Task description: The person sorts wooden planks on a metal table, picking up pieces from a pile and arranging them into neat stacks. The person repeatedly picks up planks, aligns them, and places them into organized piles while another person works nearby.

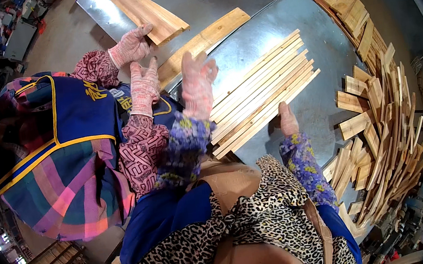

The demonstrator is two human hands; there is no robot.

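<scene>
A row of narrow wooden strips [264, 91] lies side by side on the metal table, slanting up to the right. My left hand [197, 83], in a pale pink knit glove, is raised at the strips' left side, holding nothing, with its fingers apart and slightly bent. Close to the nearest strip's lower edge is my right hand [287, 119], seen edge-on with its fingers stretched out; whether it touches the wood I cannot tell. Beyond my left hand, a wide plank [201, 46] lies along the table seam.
At my left a co-worker in a blue apron [85, 113] reaches over the table with gloved hands [144, 87], beside another wide board [147, 13]. A large heap of loose wood pieces [381, 137] curves along the right. The metal table [292, 16] has a brown edge there.
</scene>
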